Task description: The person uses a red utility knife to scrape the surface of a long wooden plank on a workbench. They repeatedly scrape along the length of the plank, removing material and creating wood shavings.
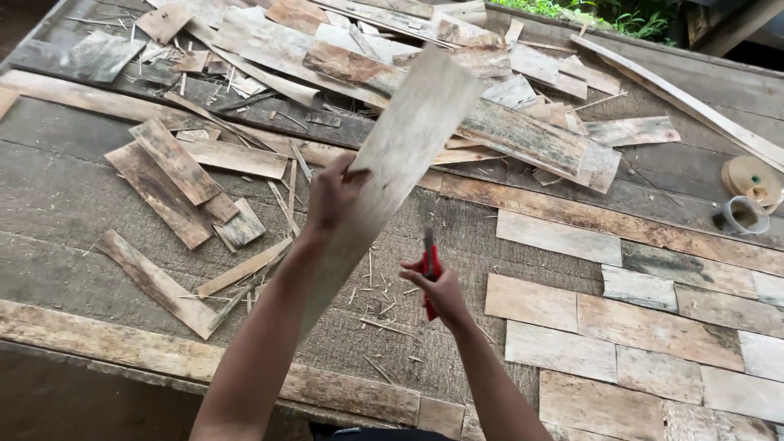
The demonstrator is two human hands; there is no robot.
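We grip a long pale wood strip (392, 163) in our left hand (331, 196), fingers clamped on its edge; it slants up toward one o'clock. Our right hand (441, 290) closes around a red utility knife (429, 265), at five o'clock of the strip, above fitted wood tiles (621, 327).

No packages, labels, signs or screens show anywhere around the hands; only bare wood pieces lie on the work surface.

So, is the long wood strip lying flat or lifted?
Lifted: the left hand holds the long wood strip tilted above the table.
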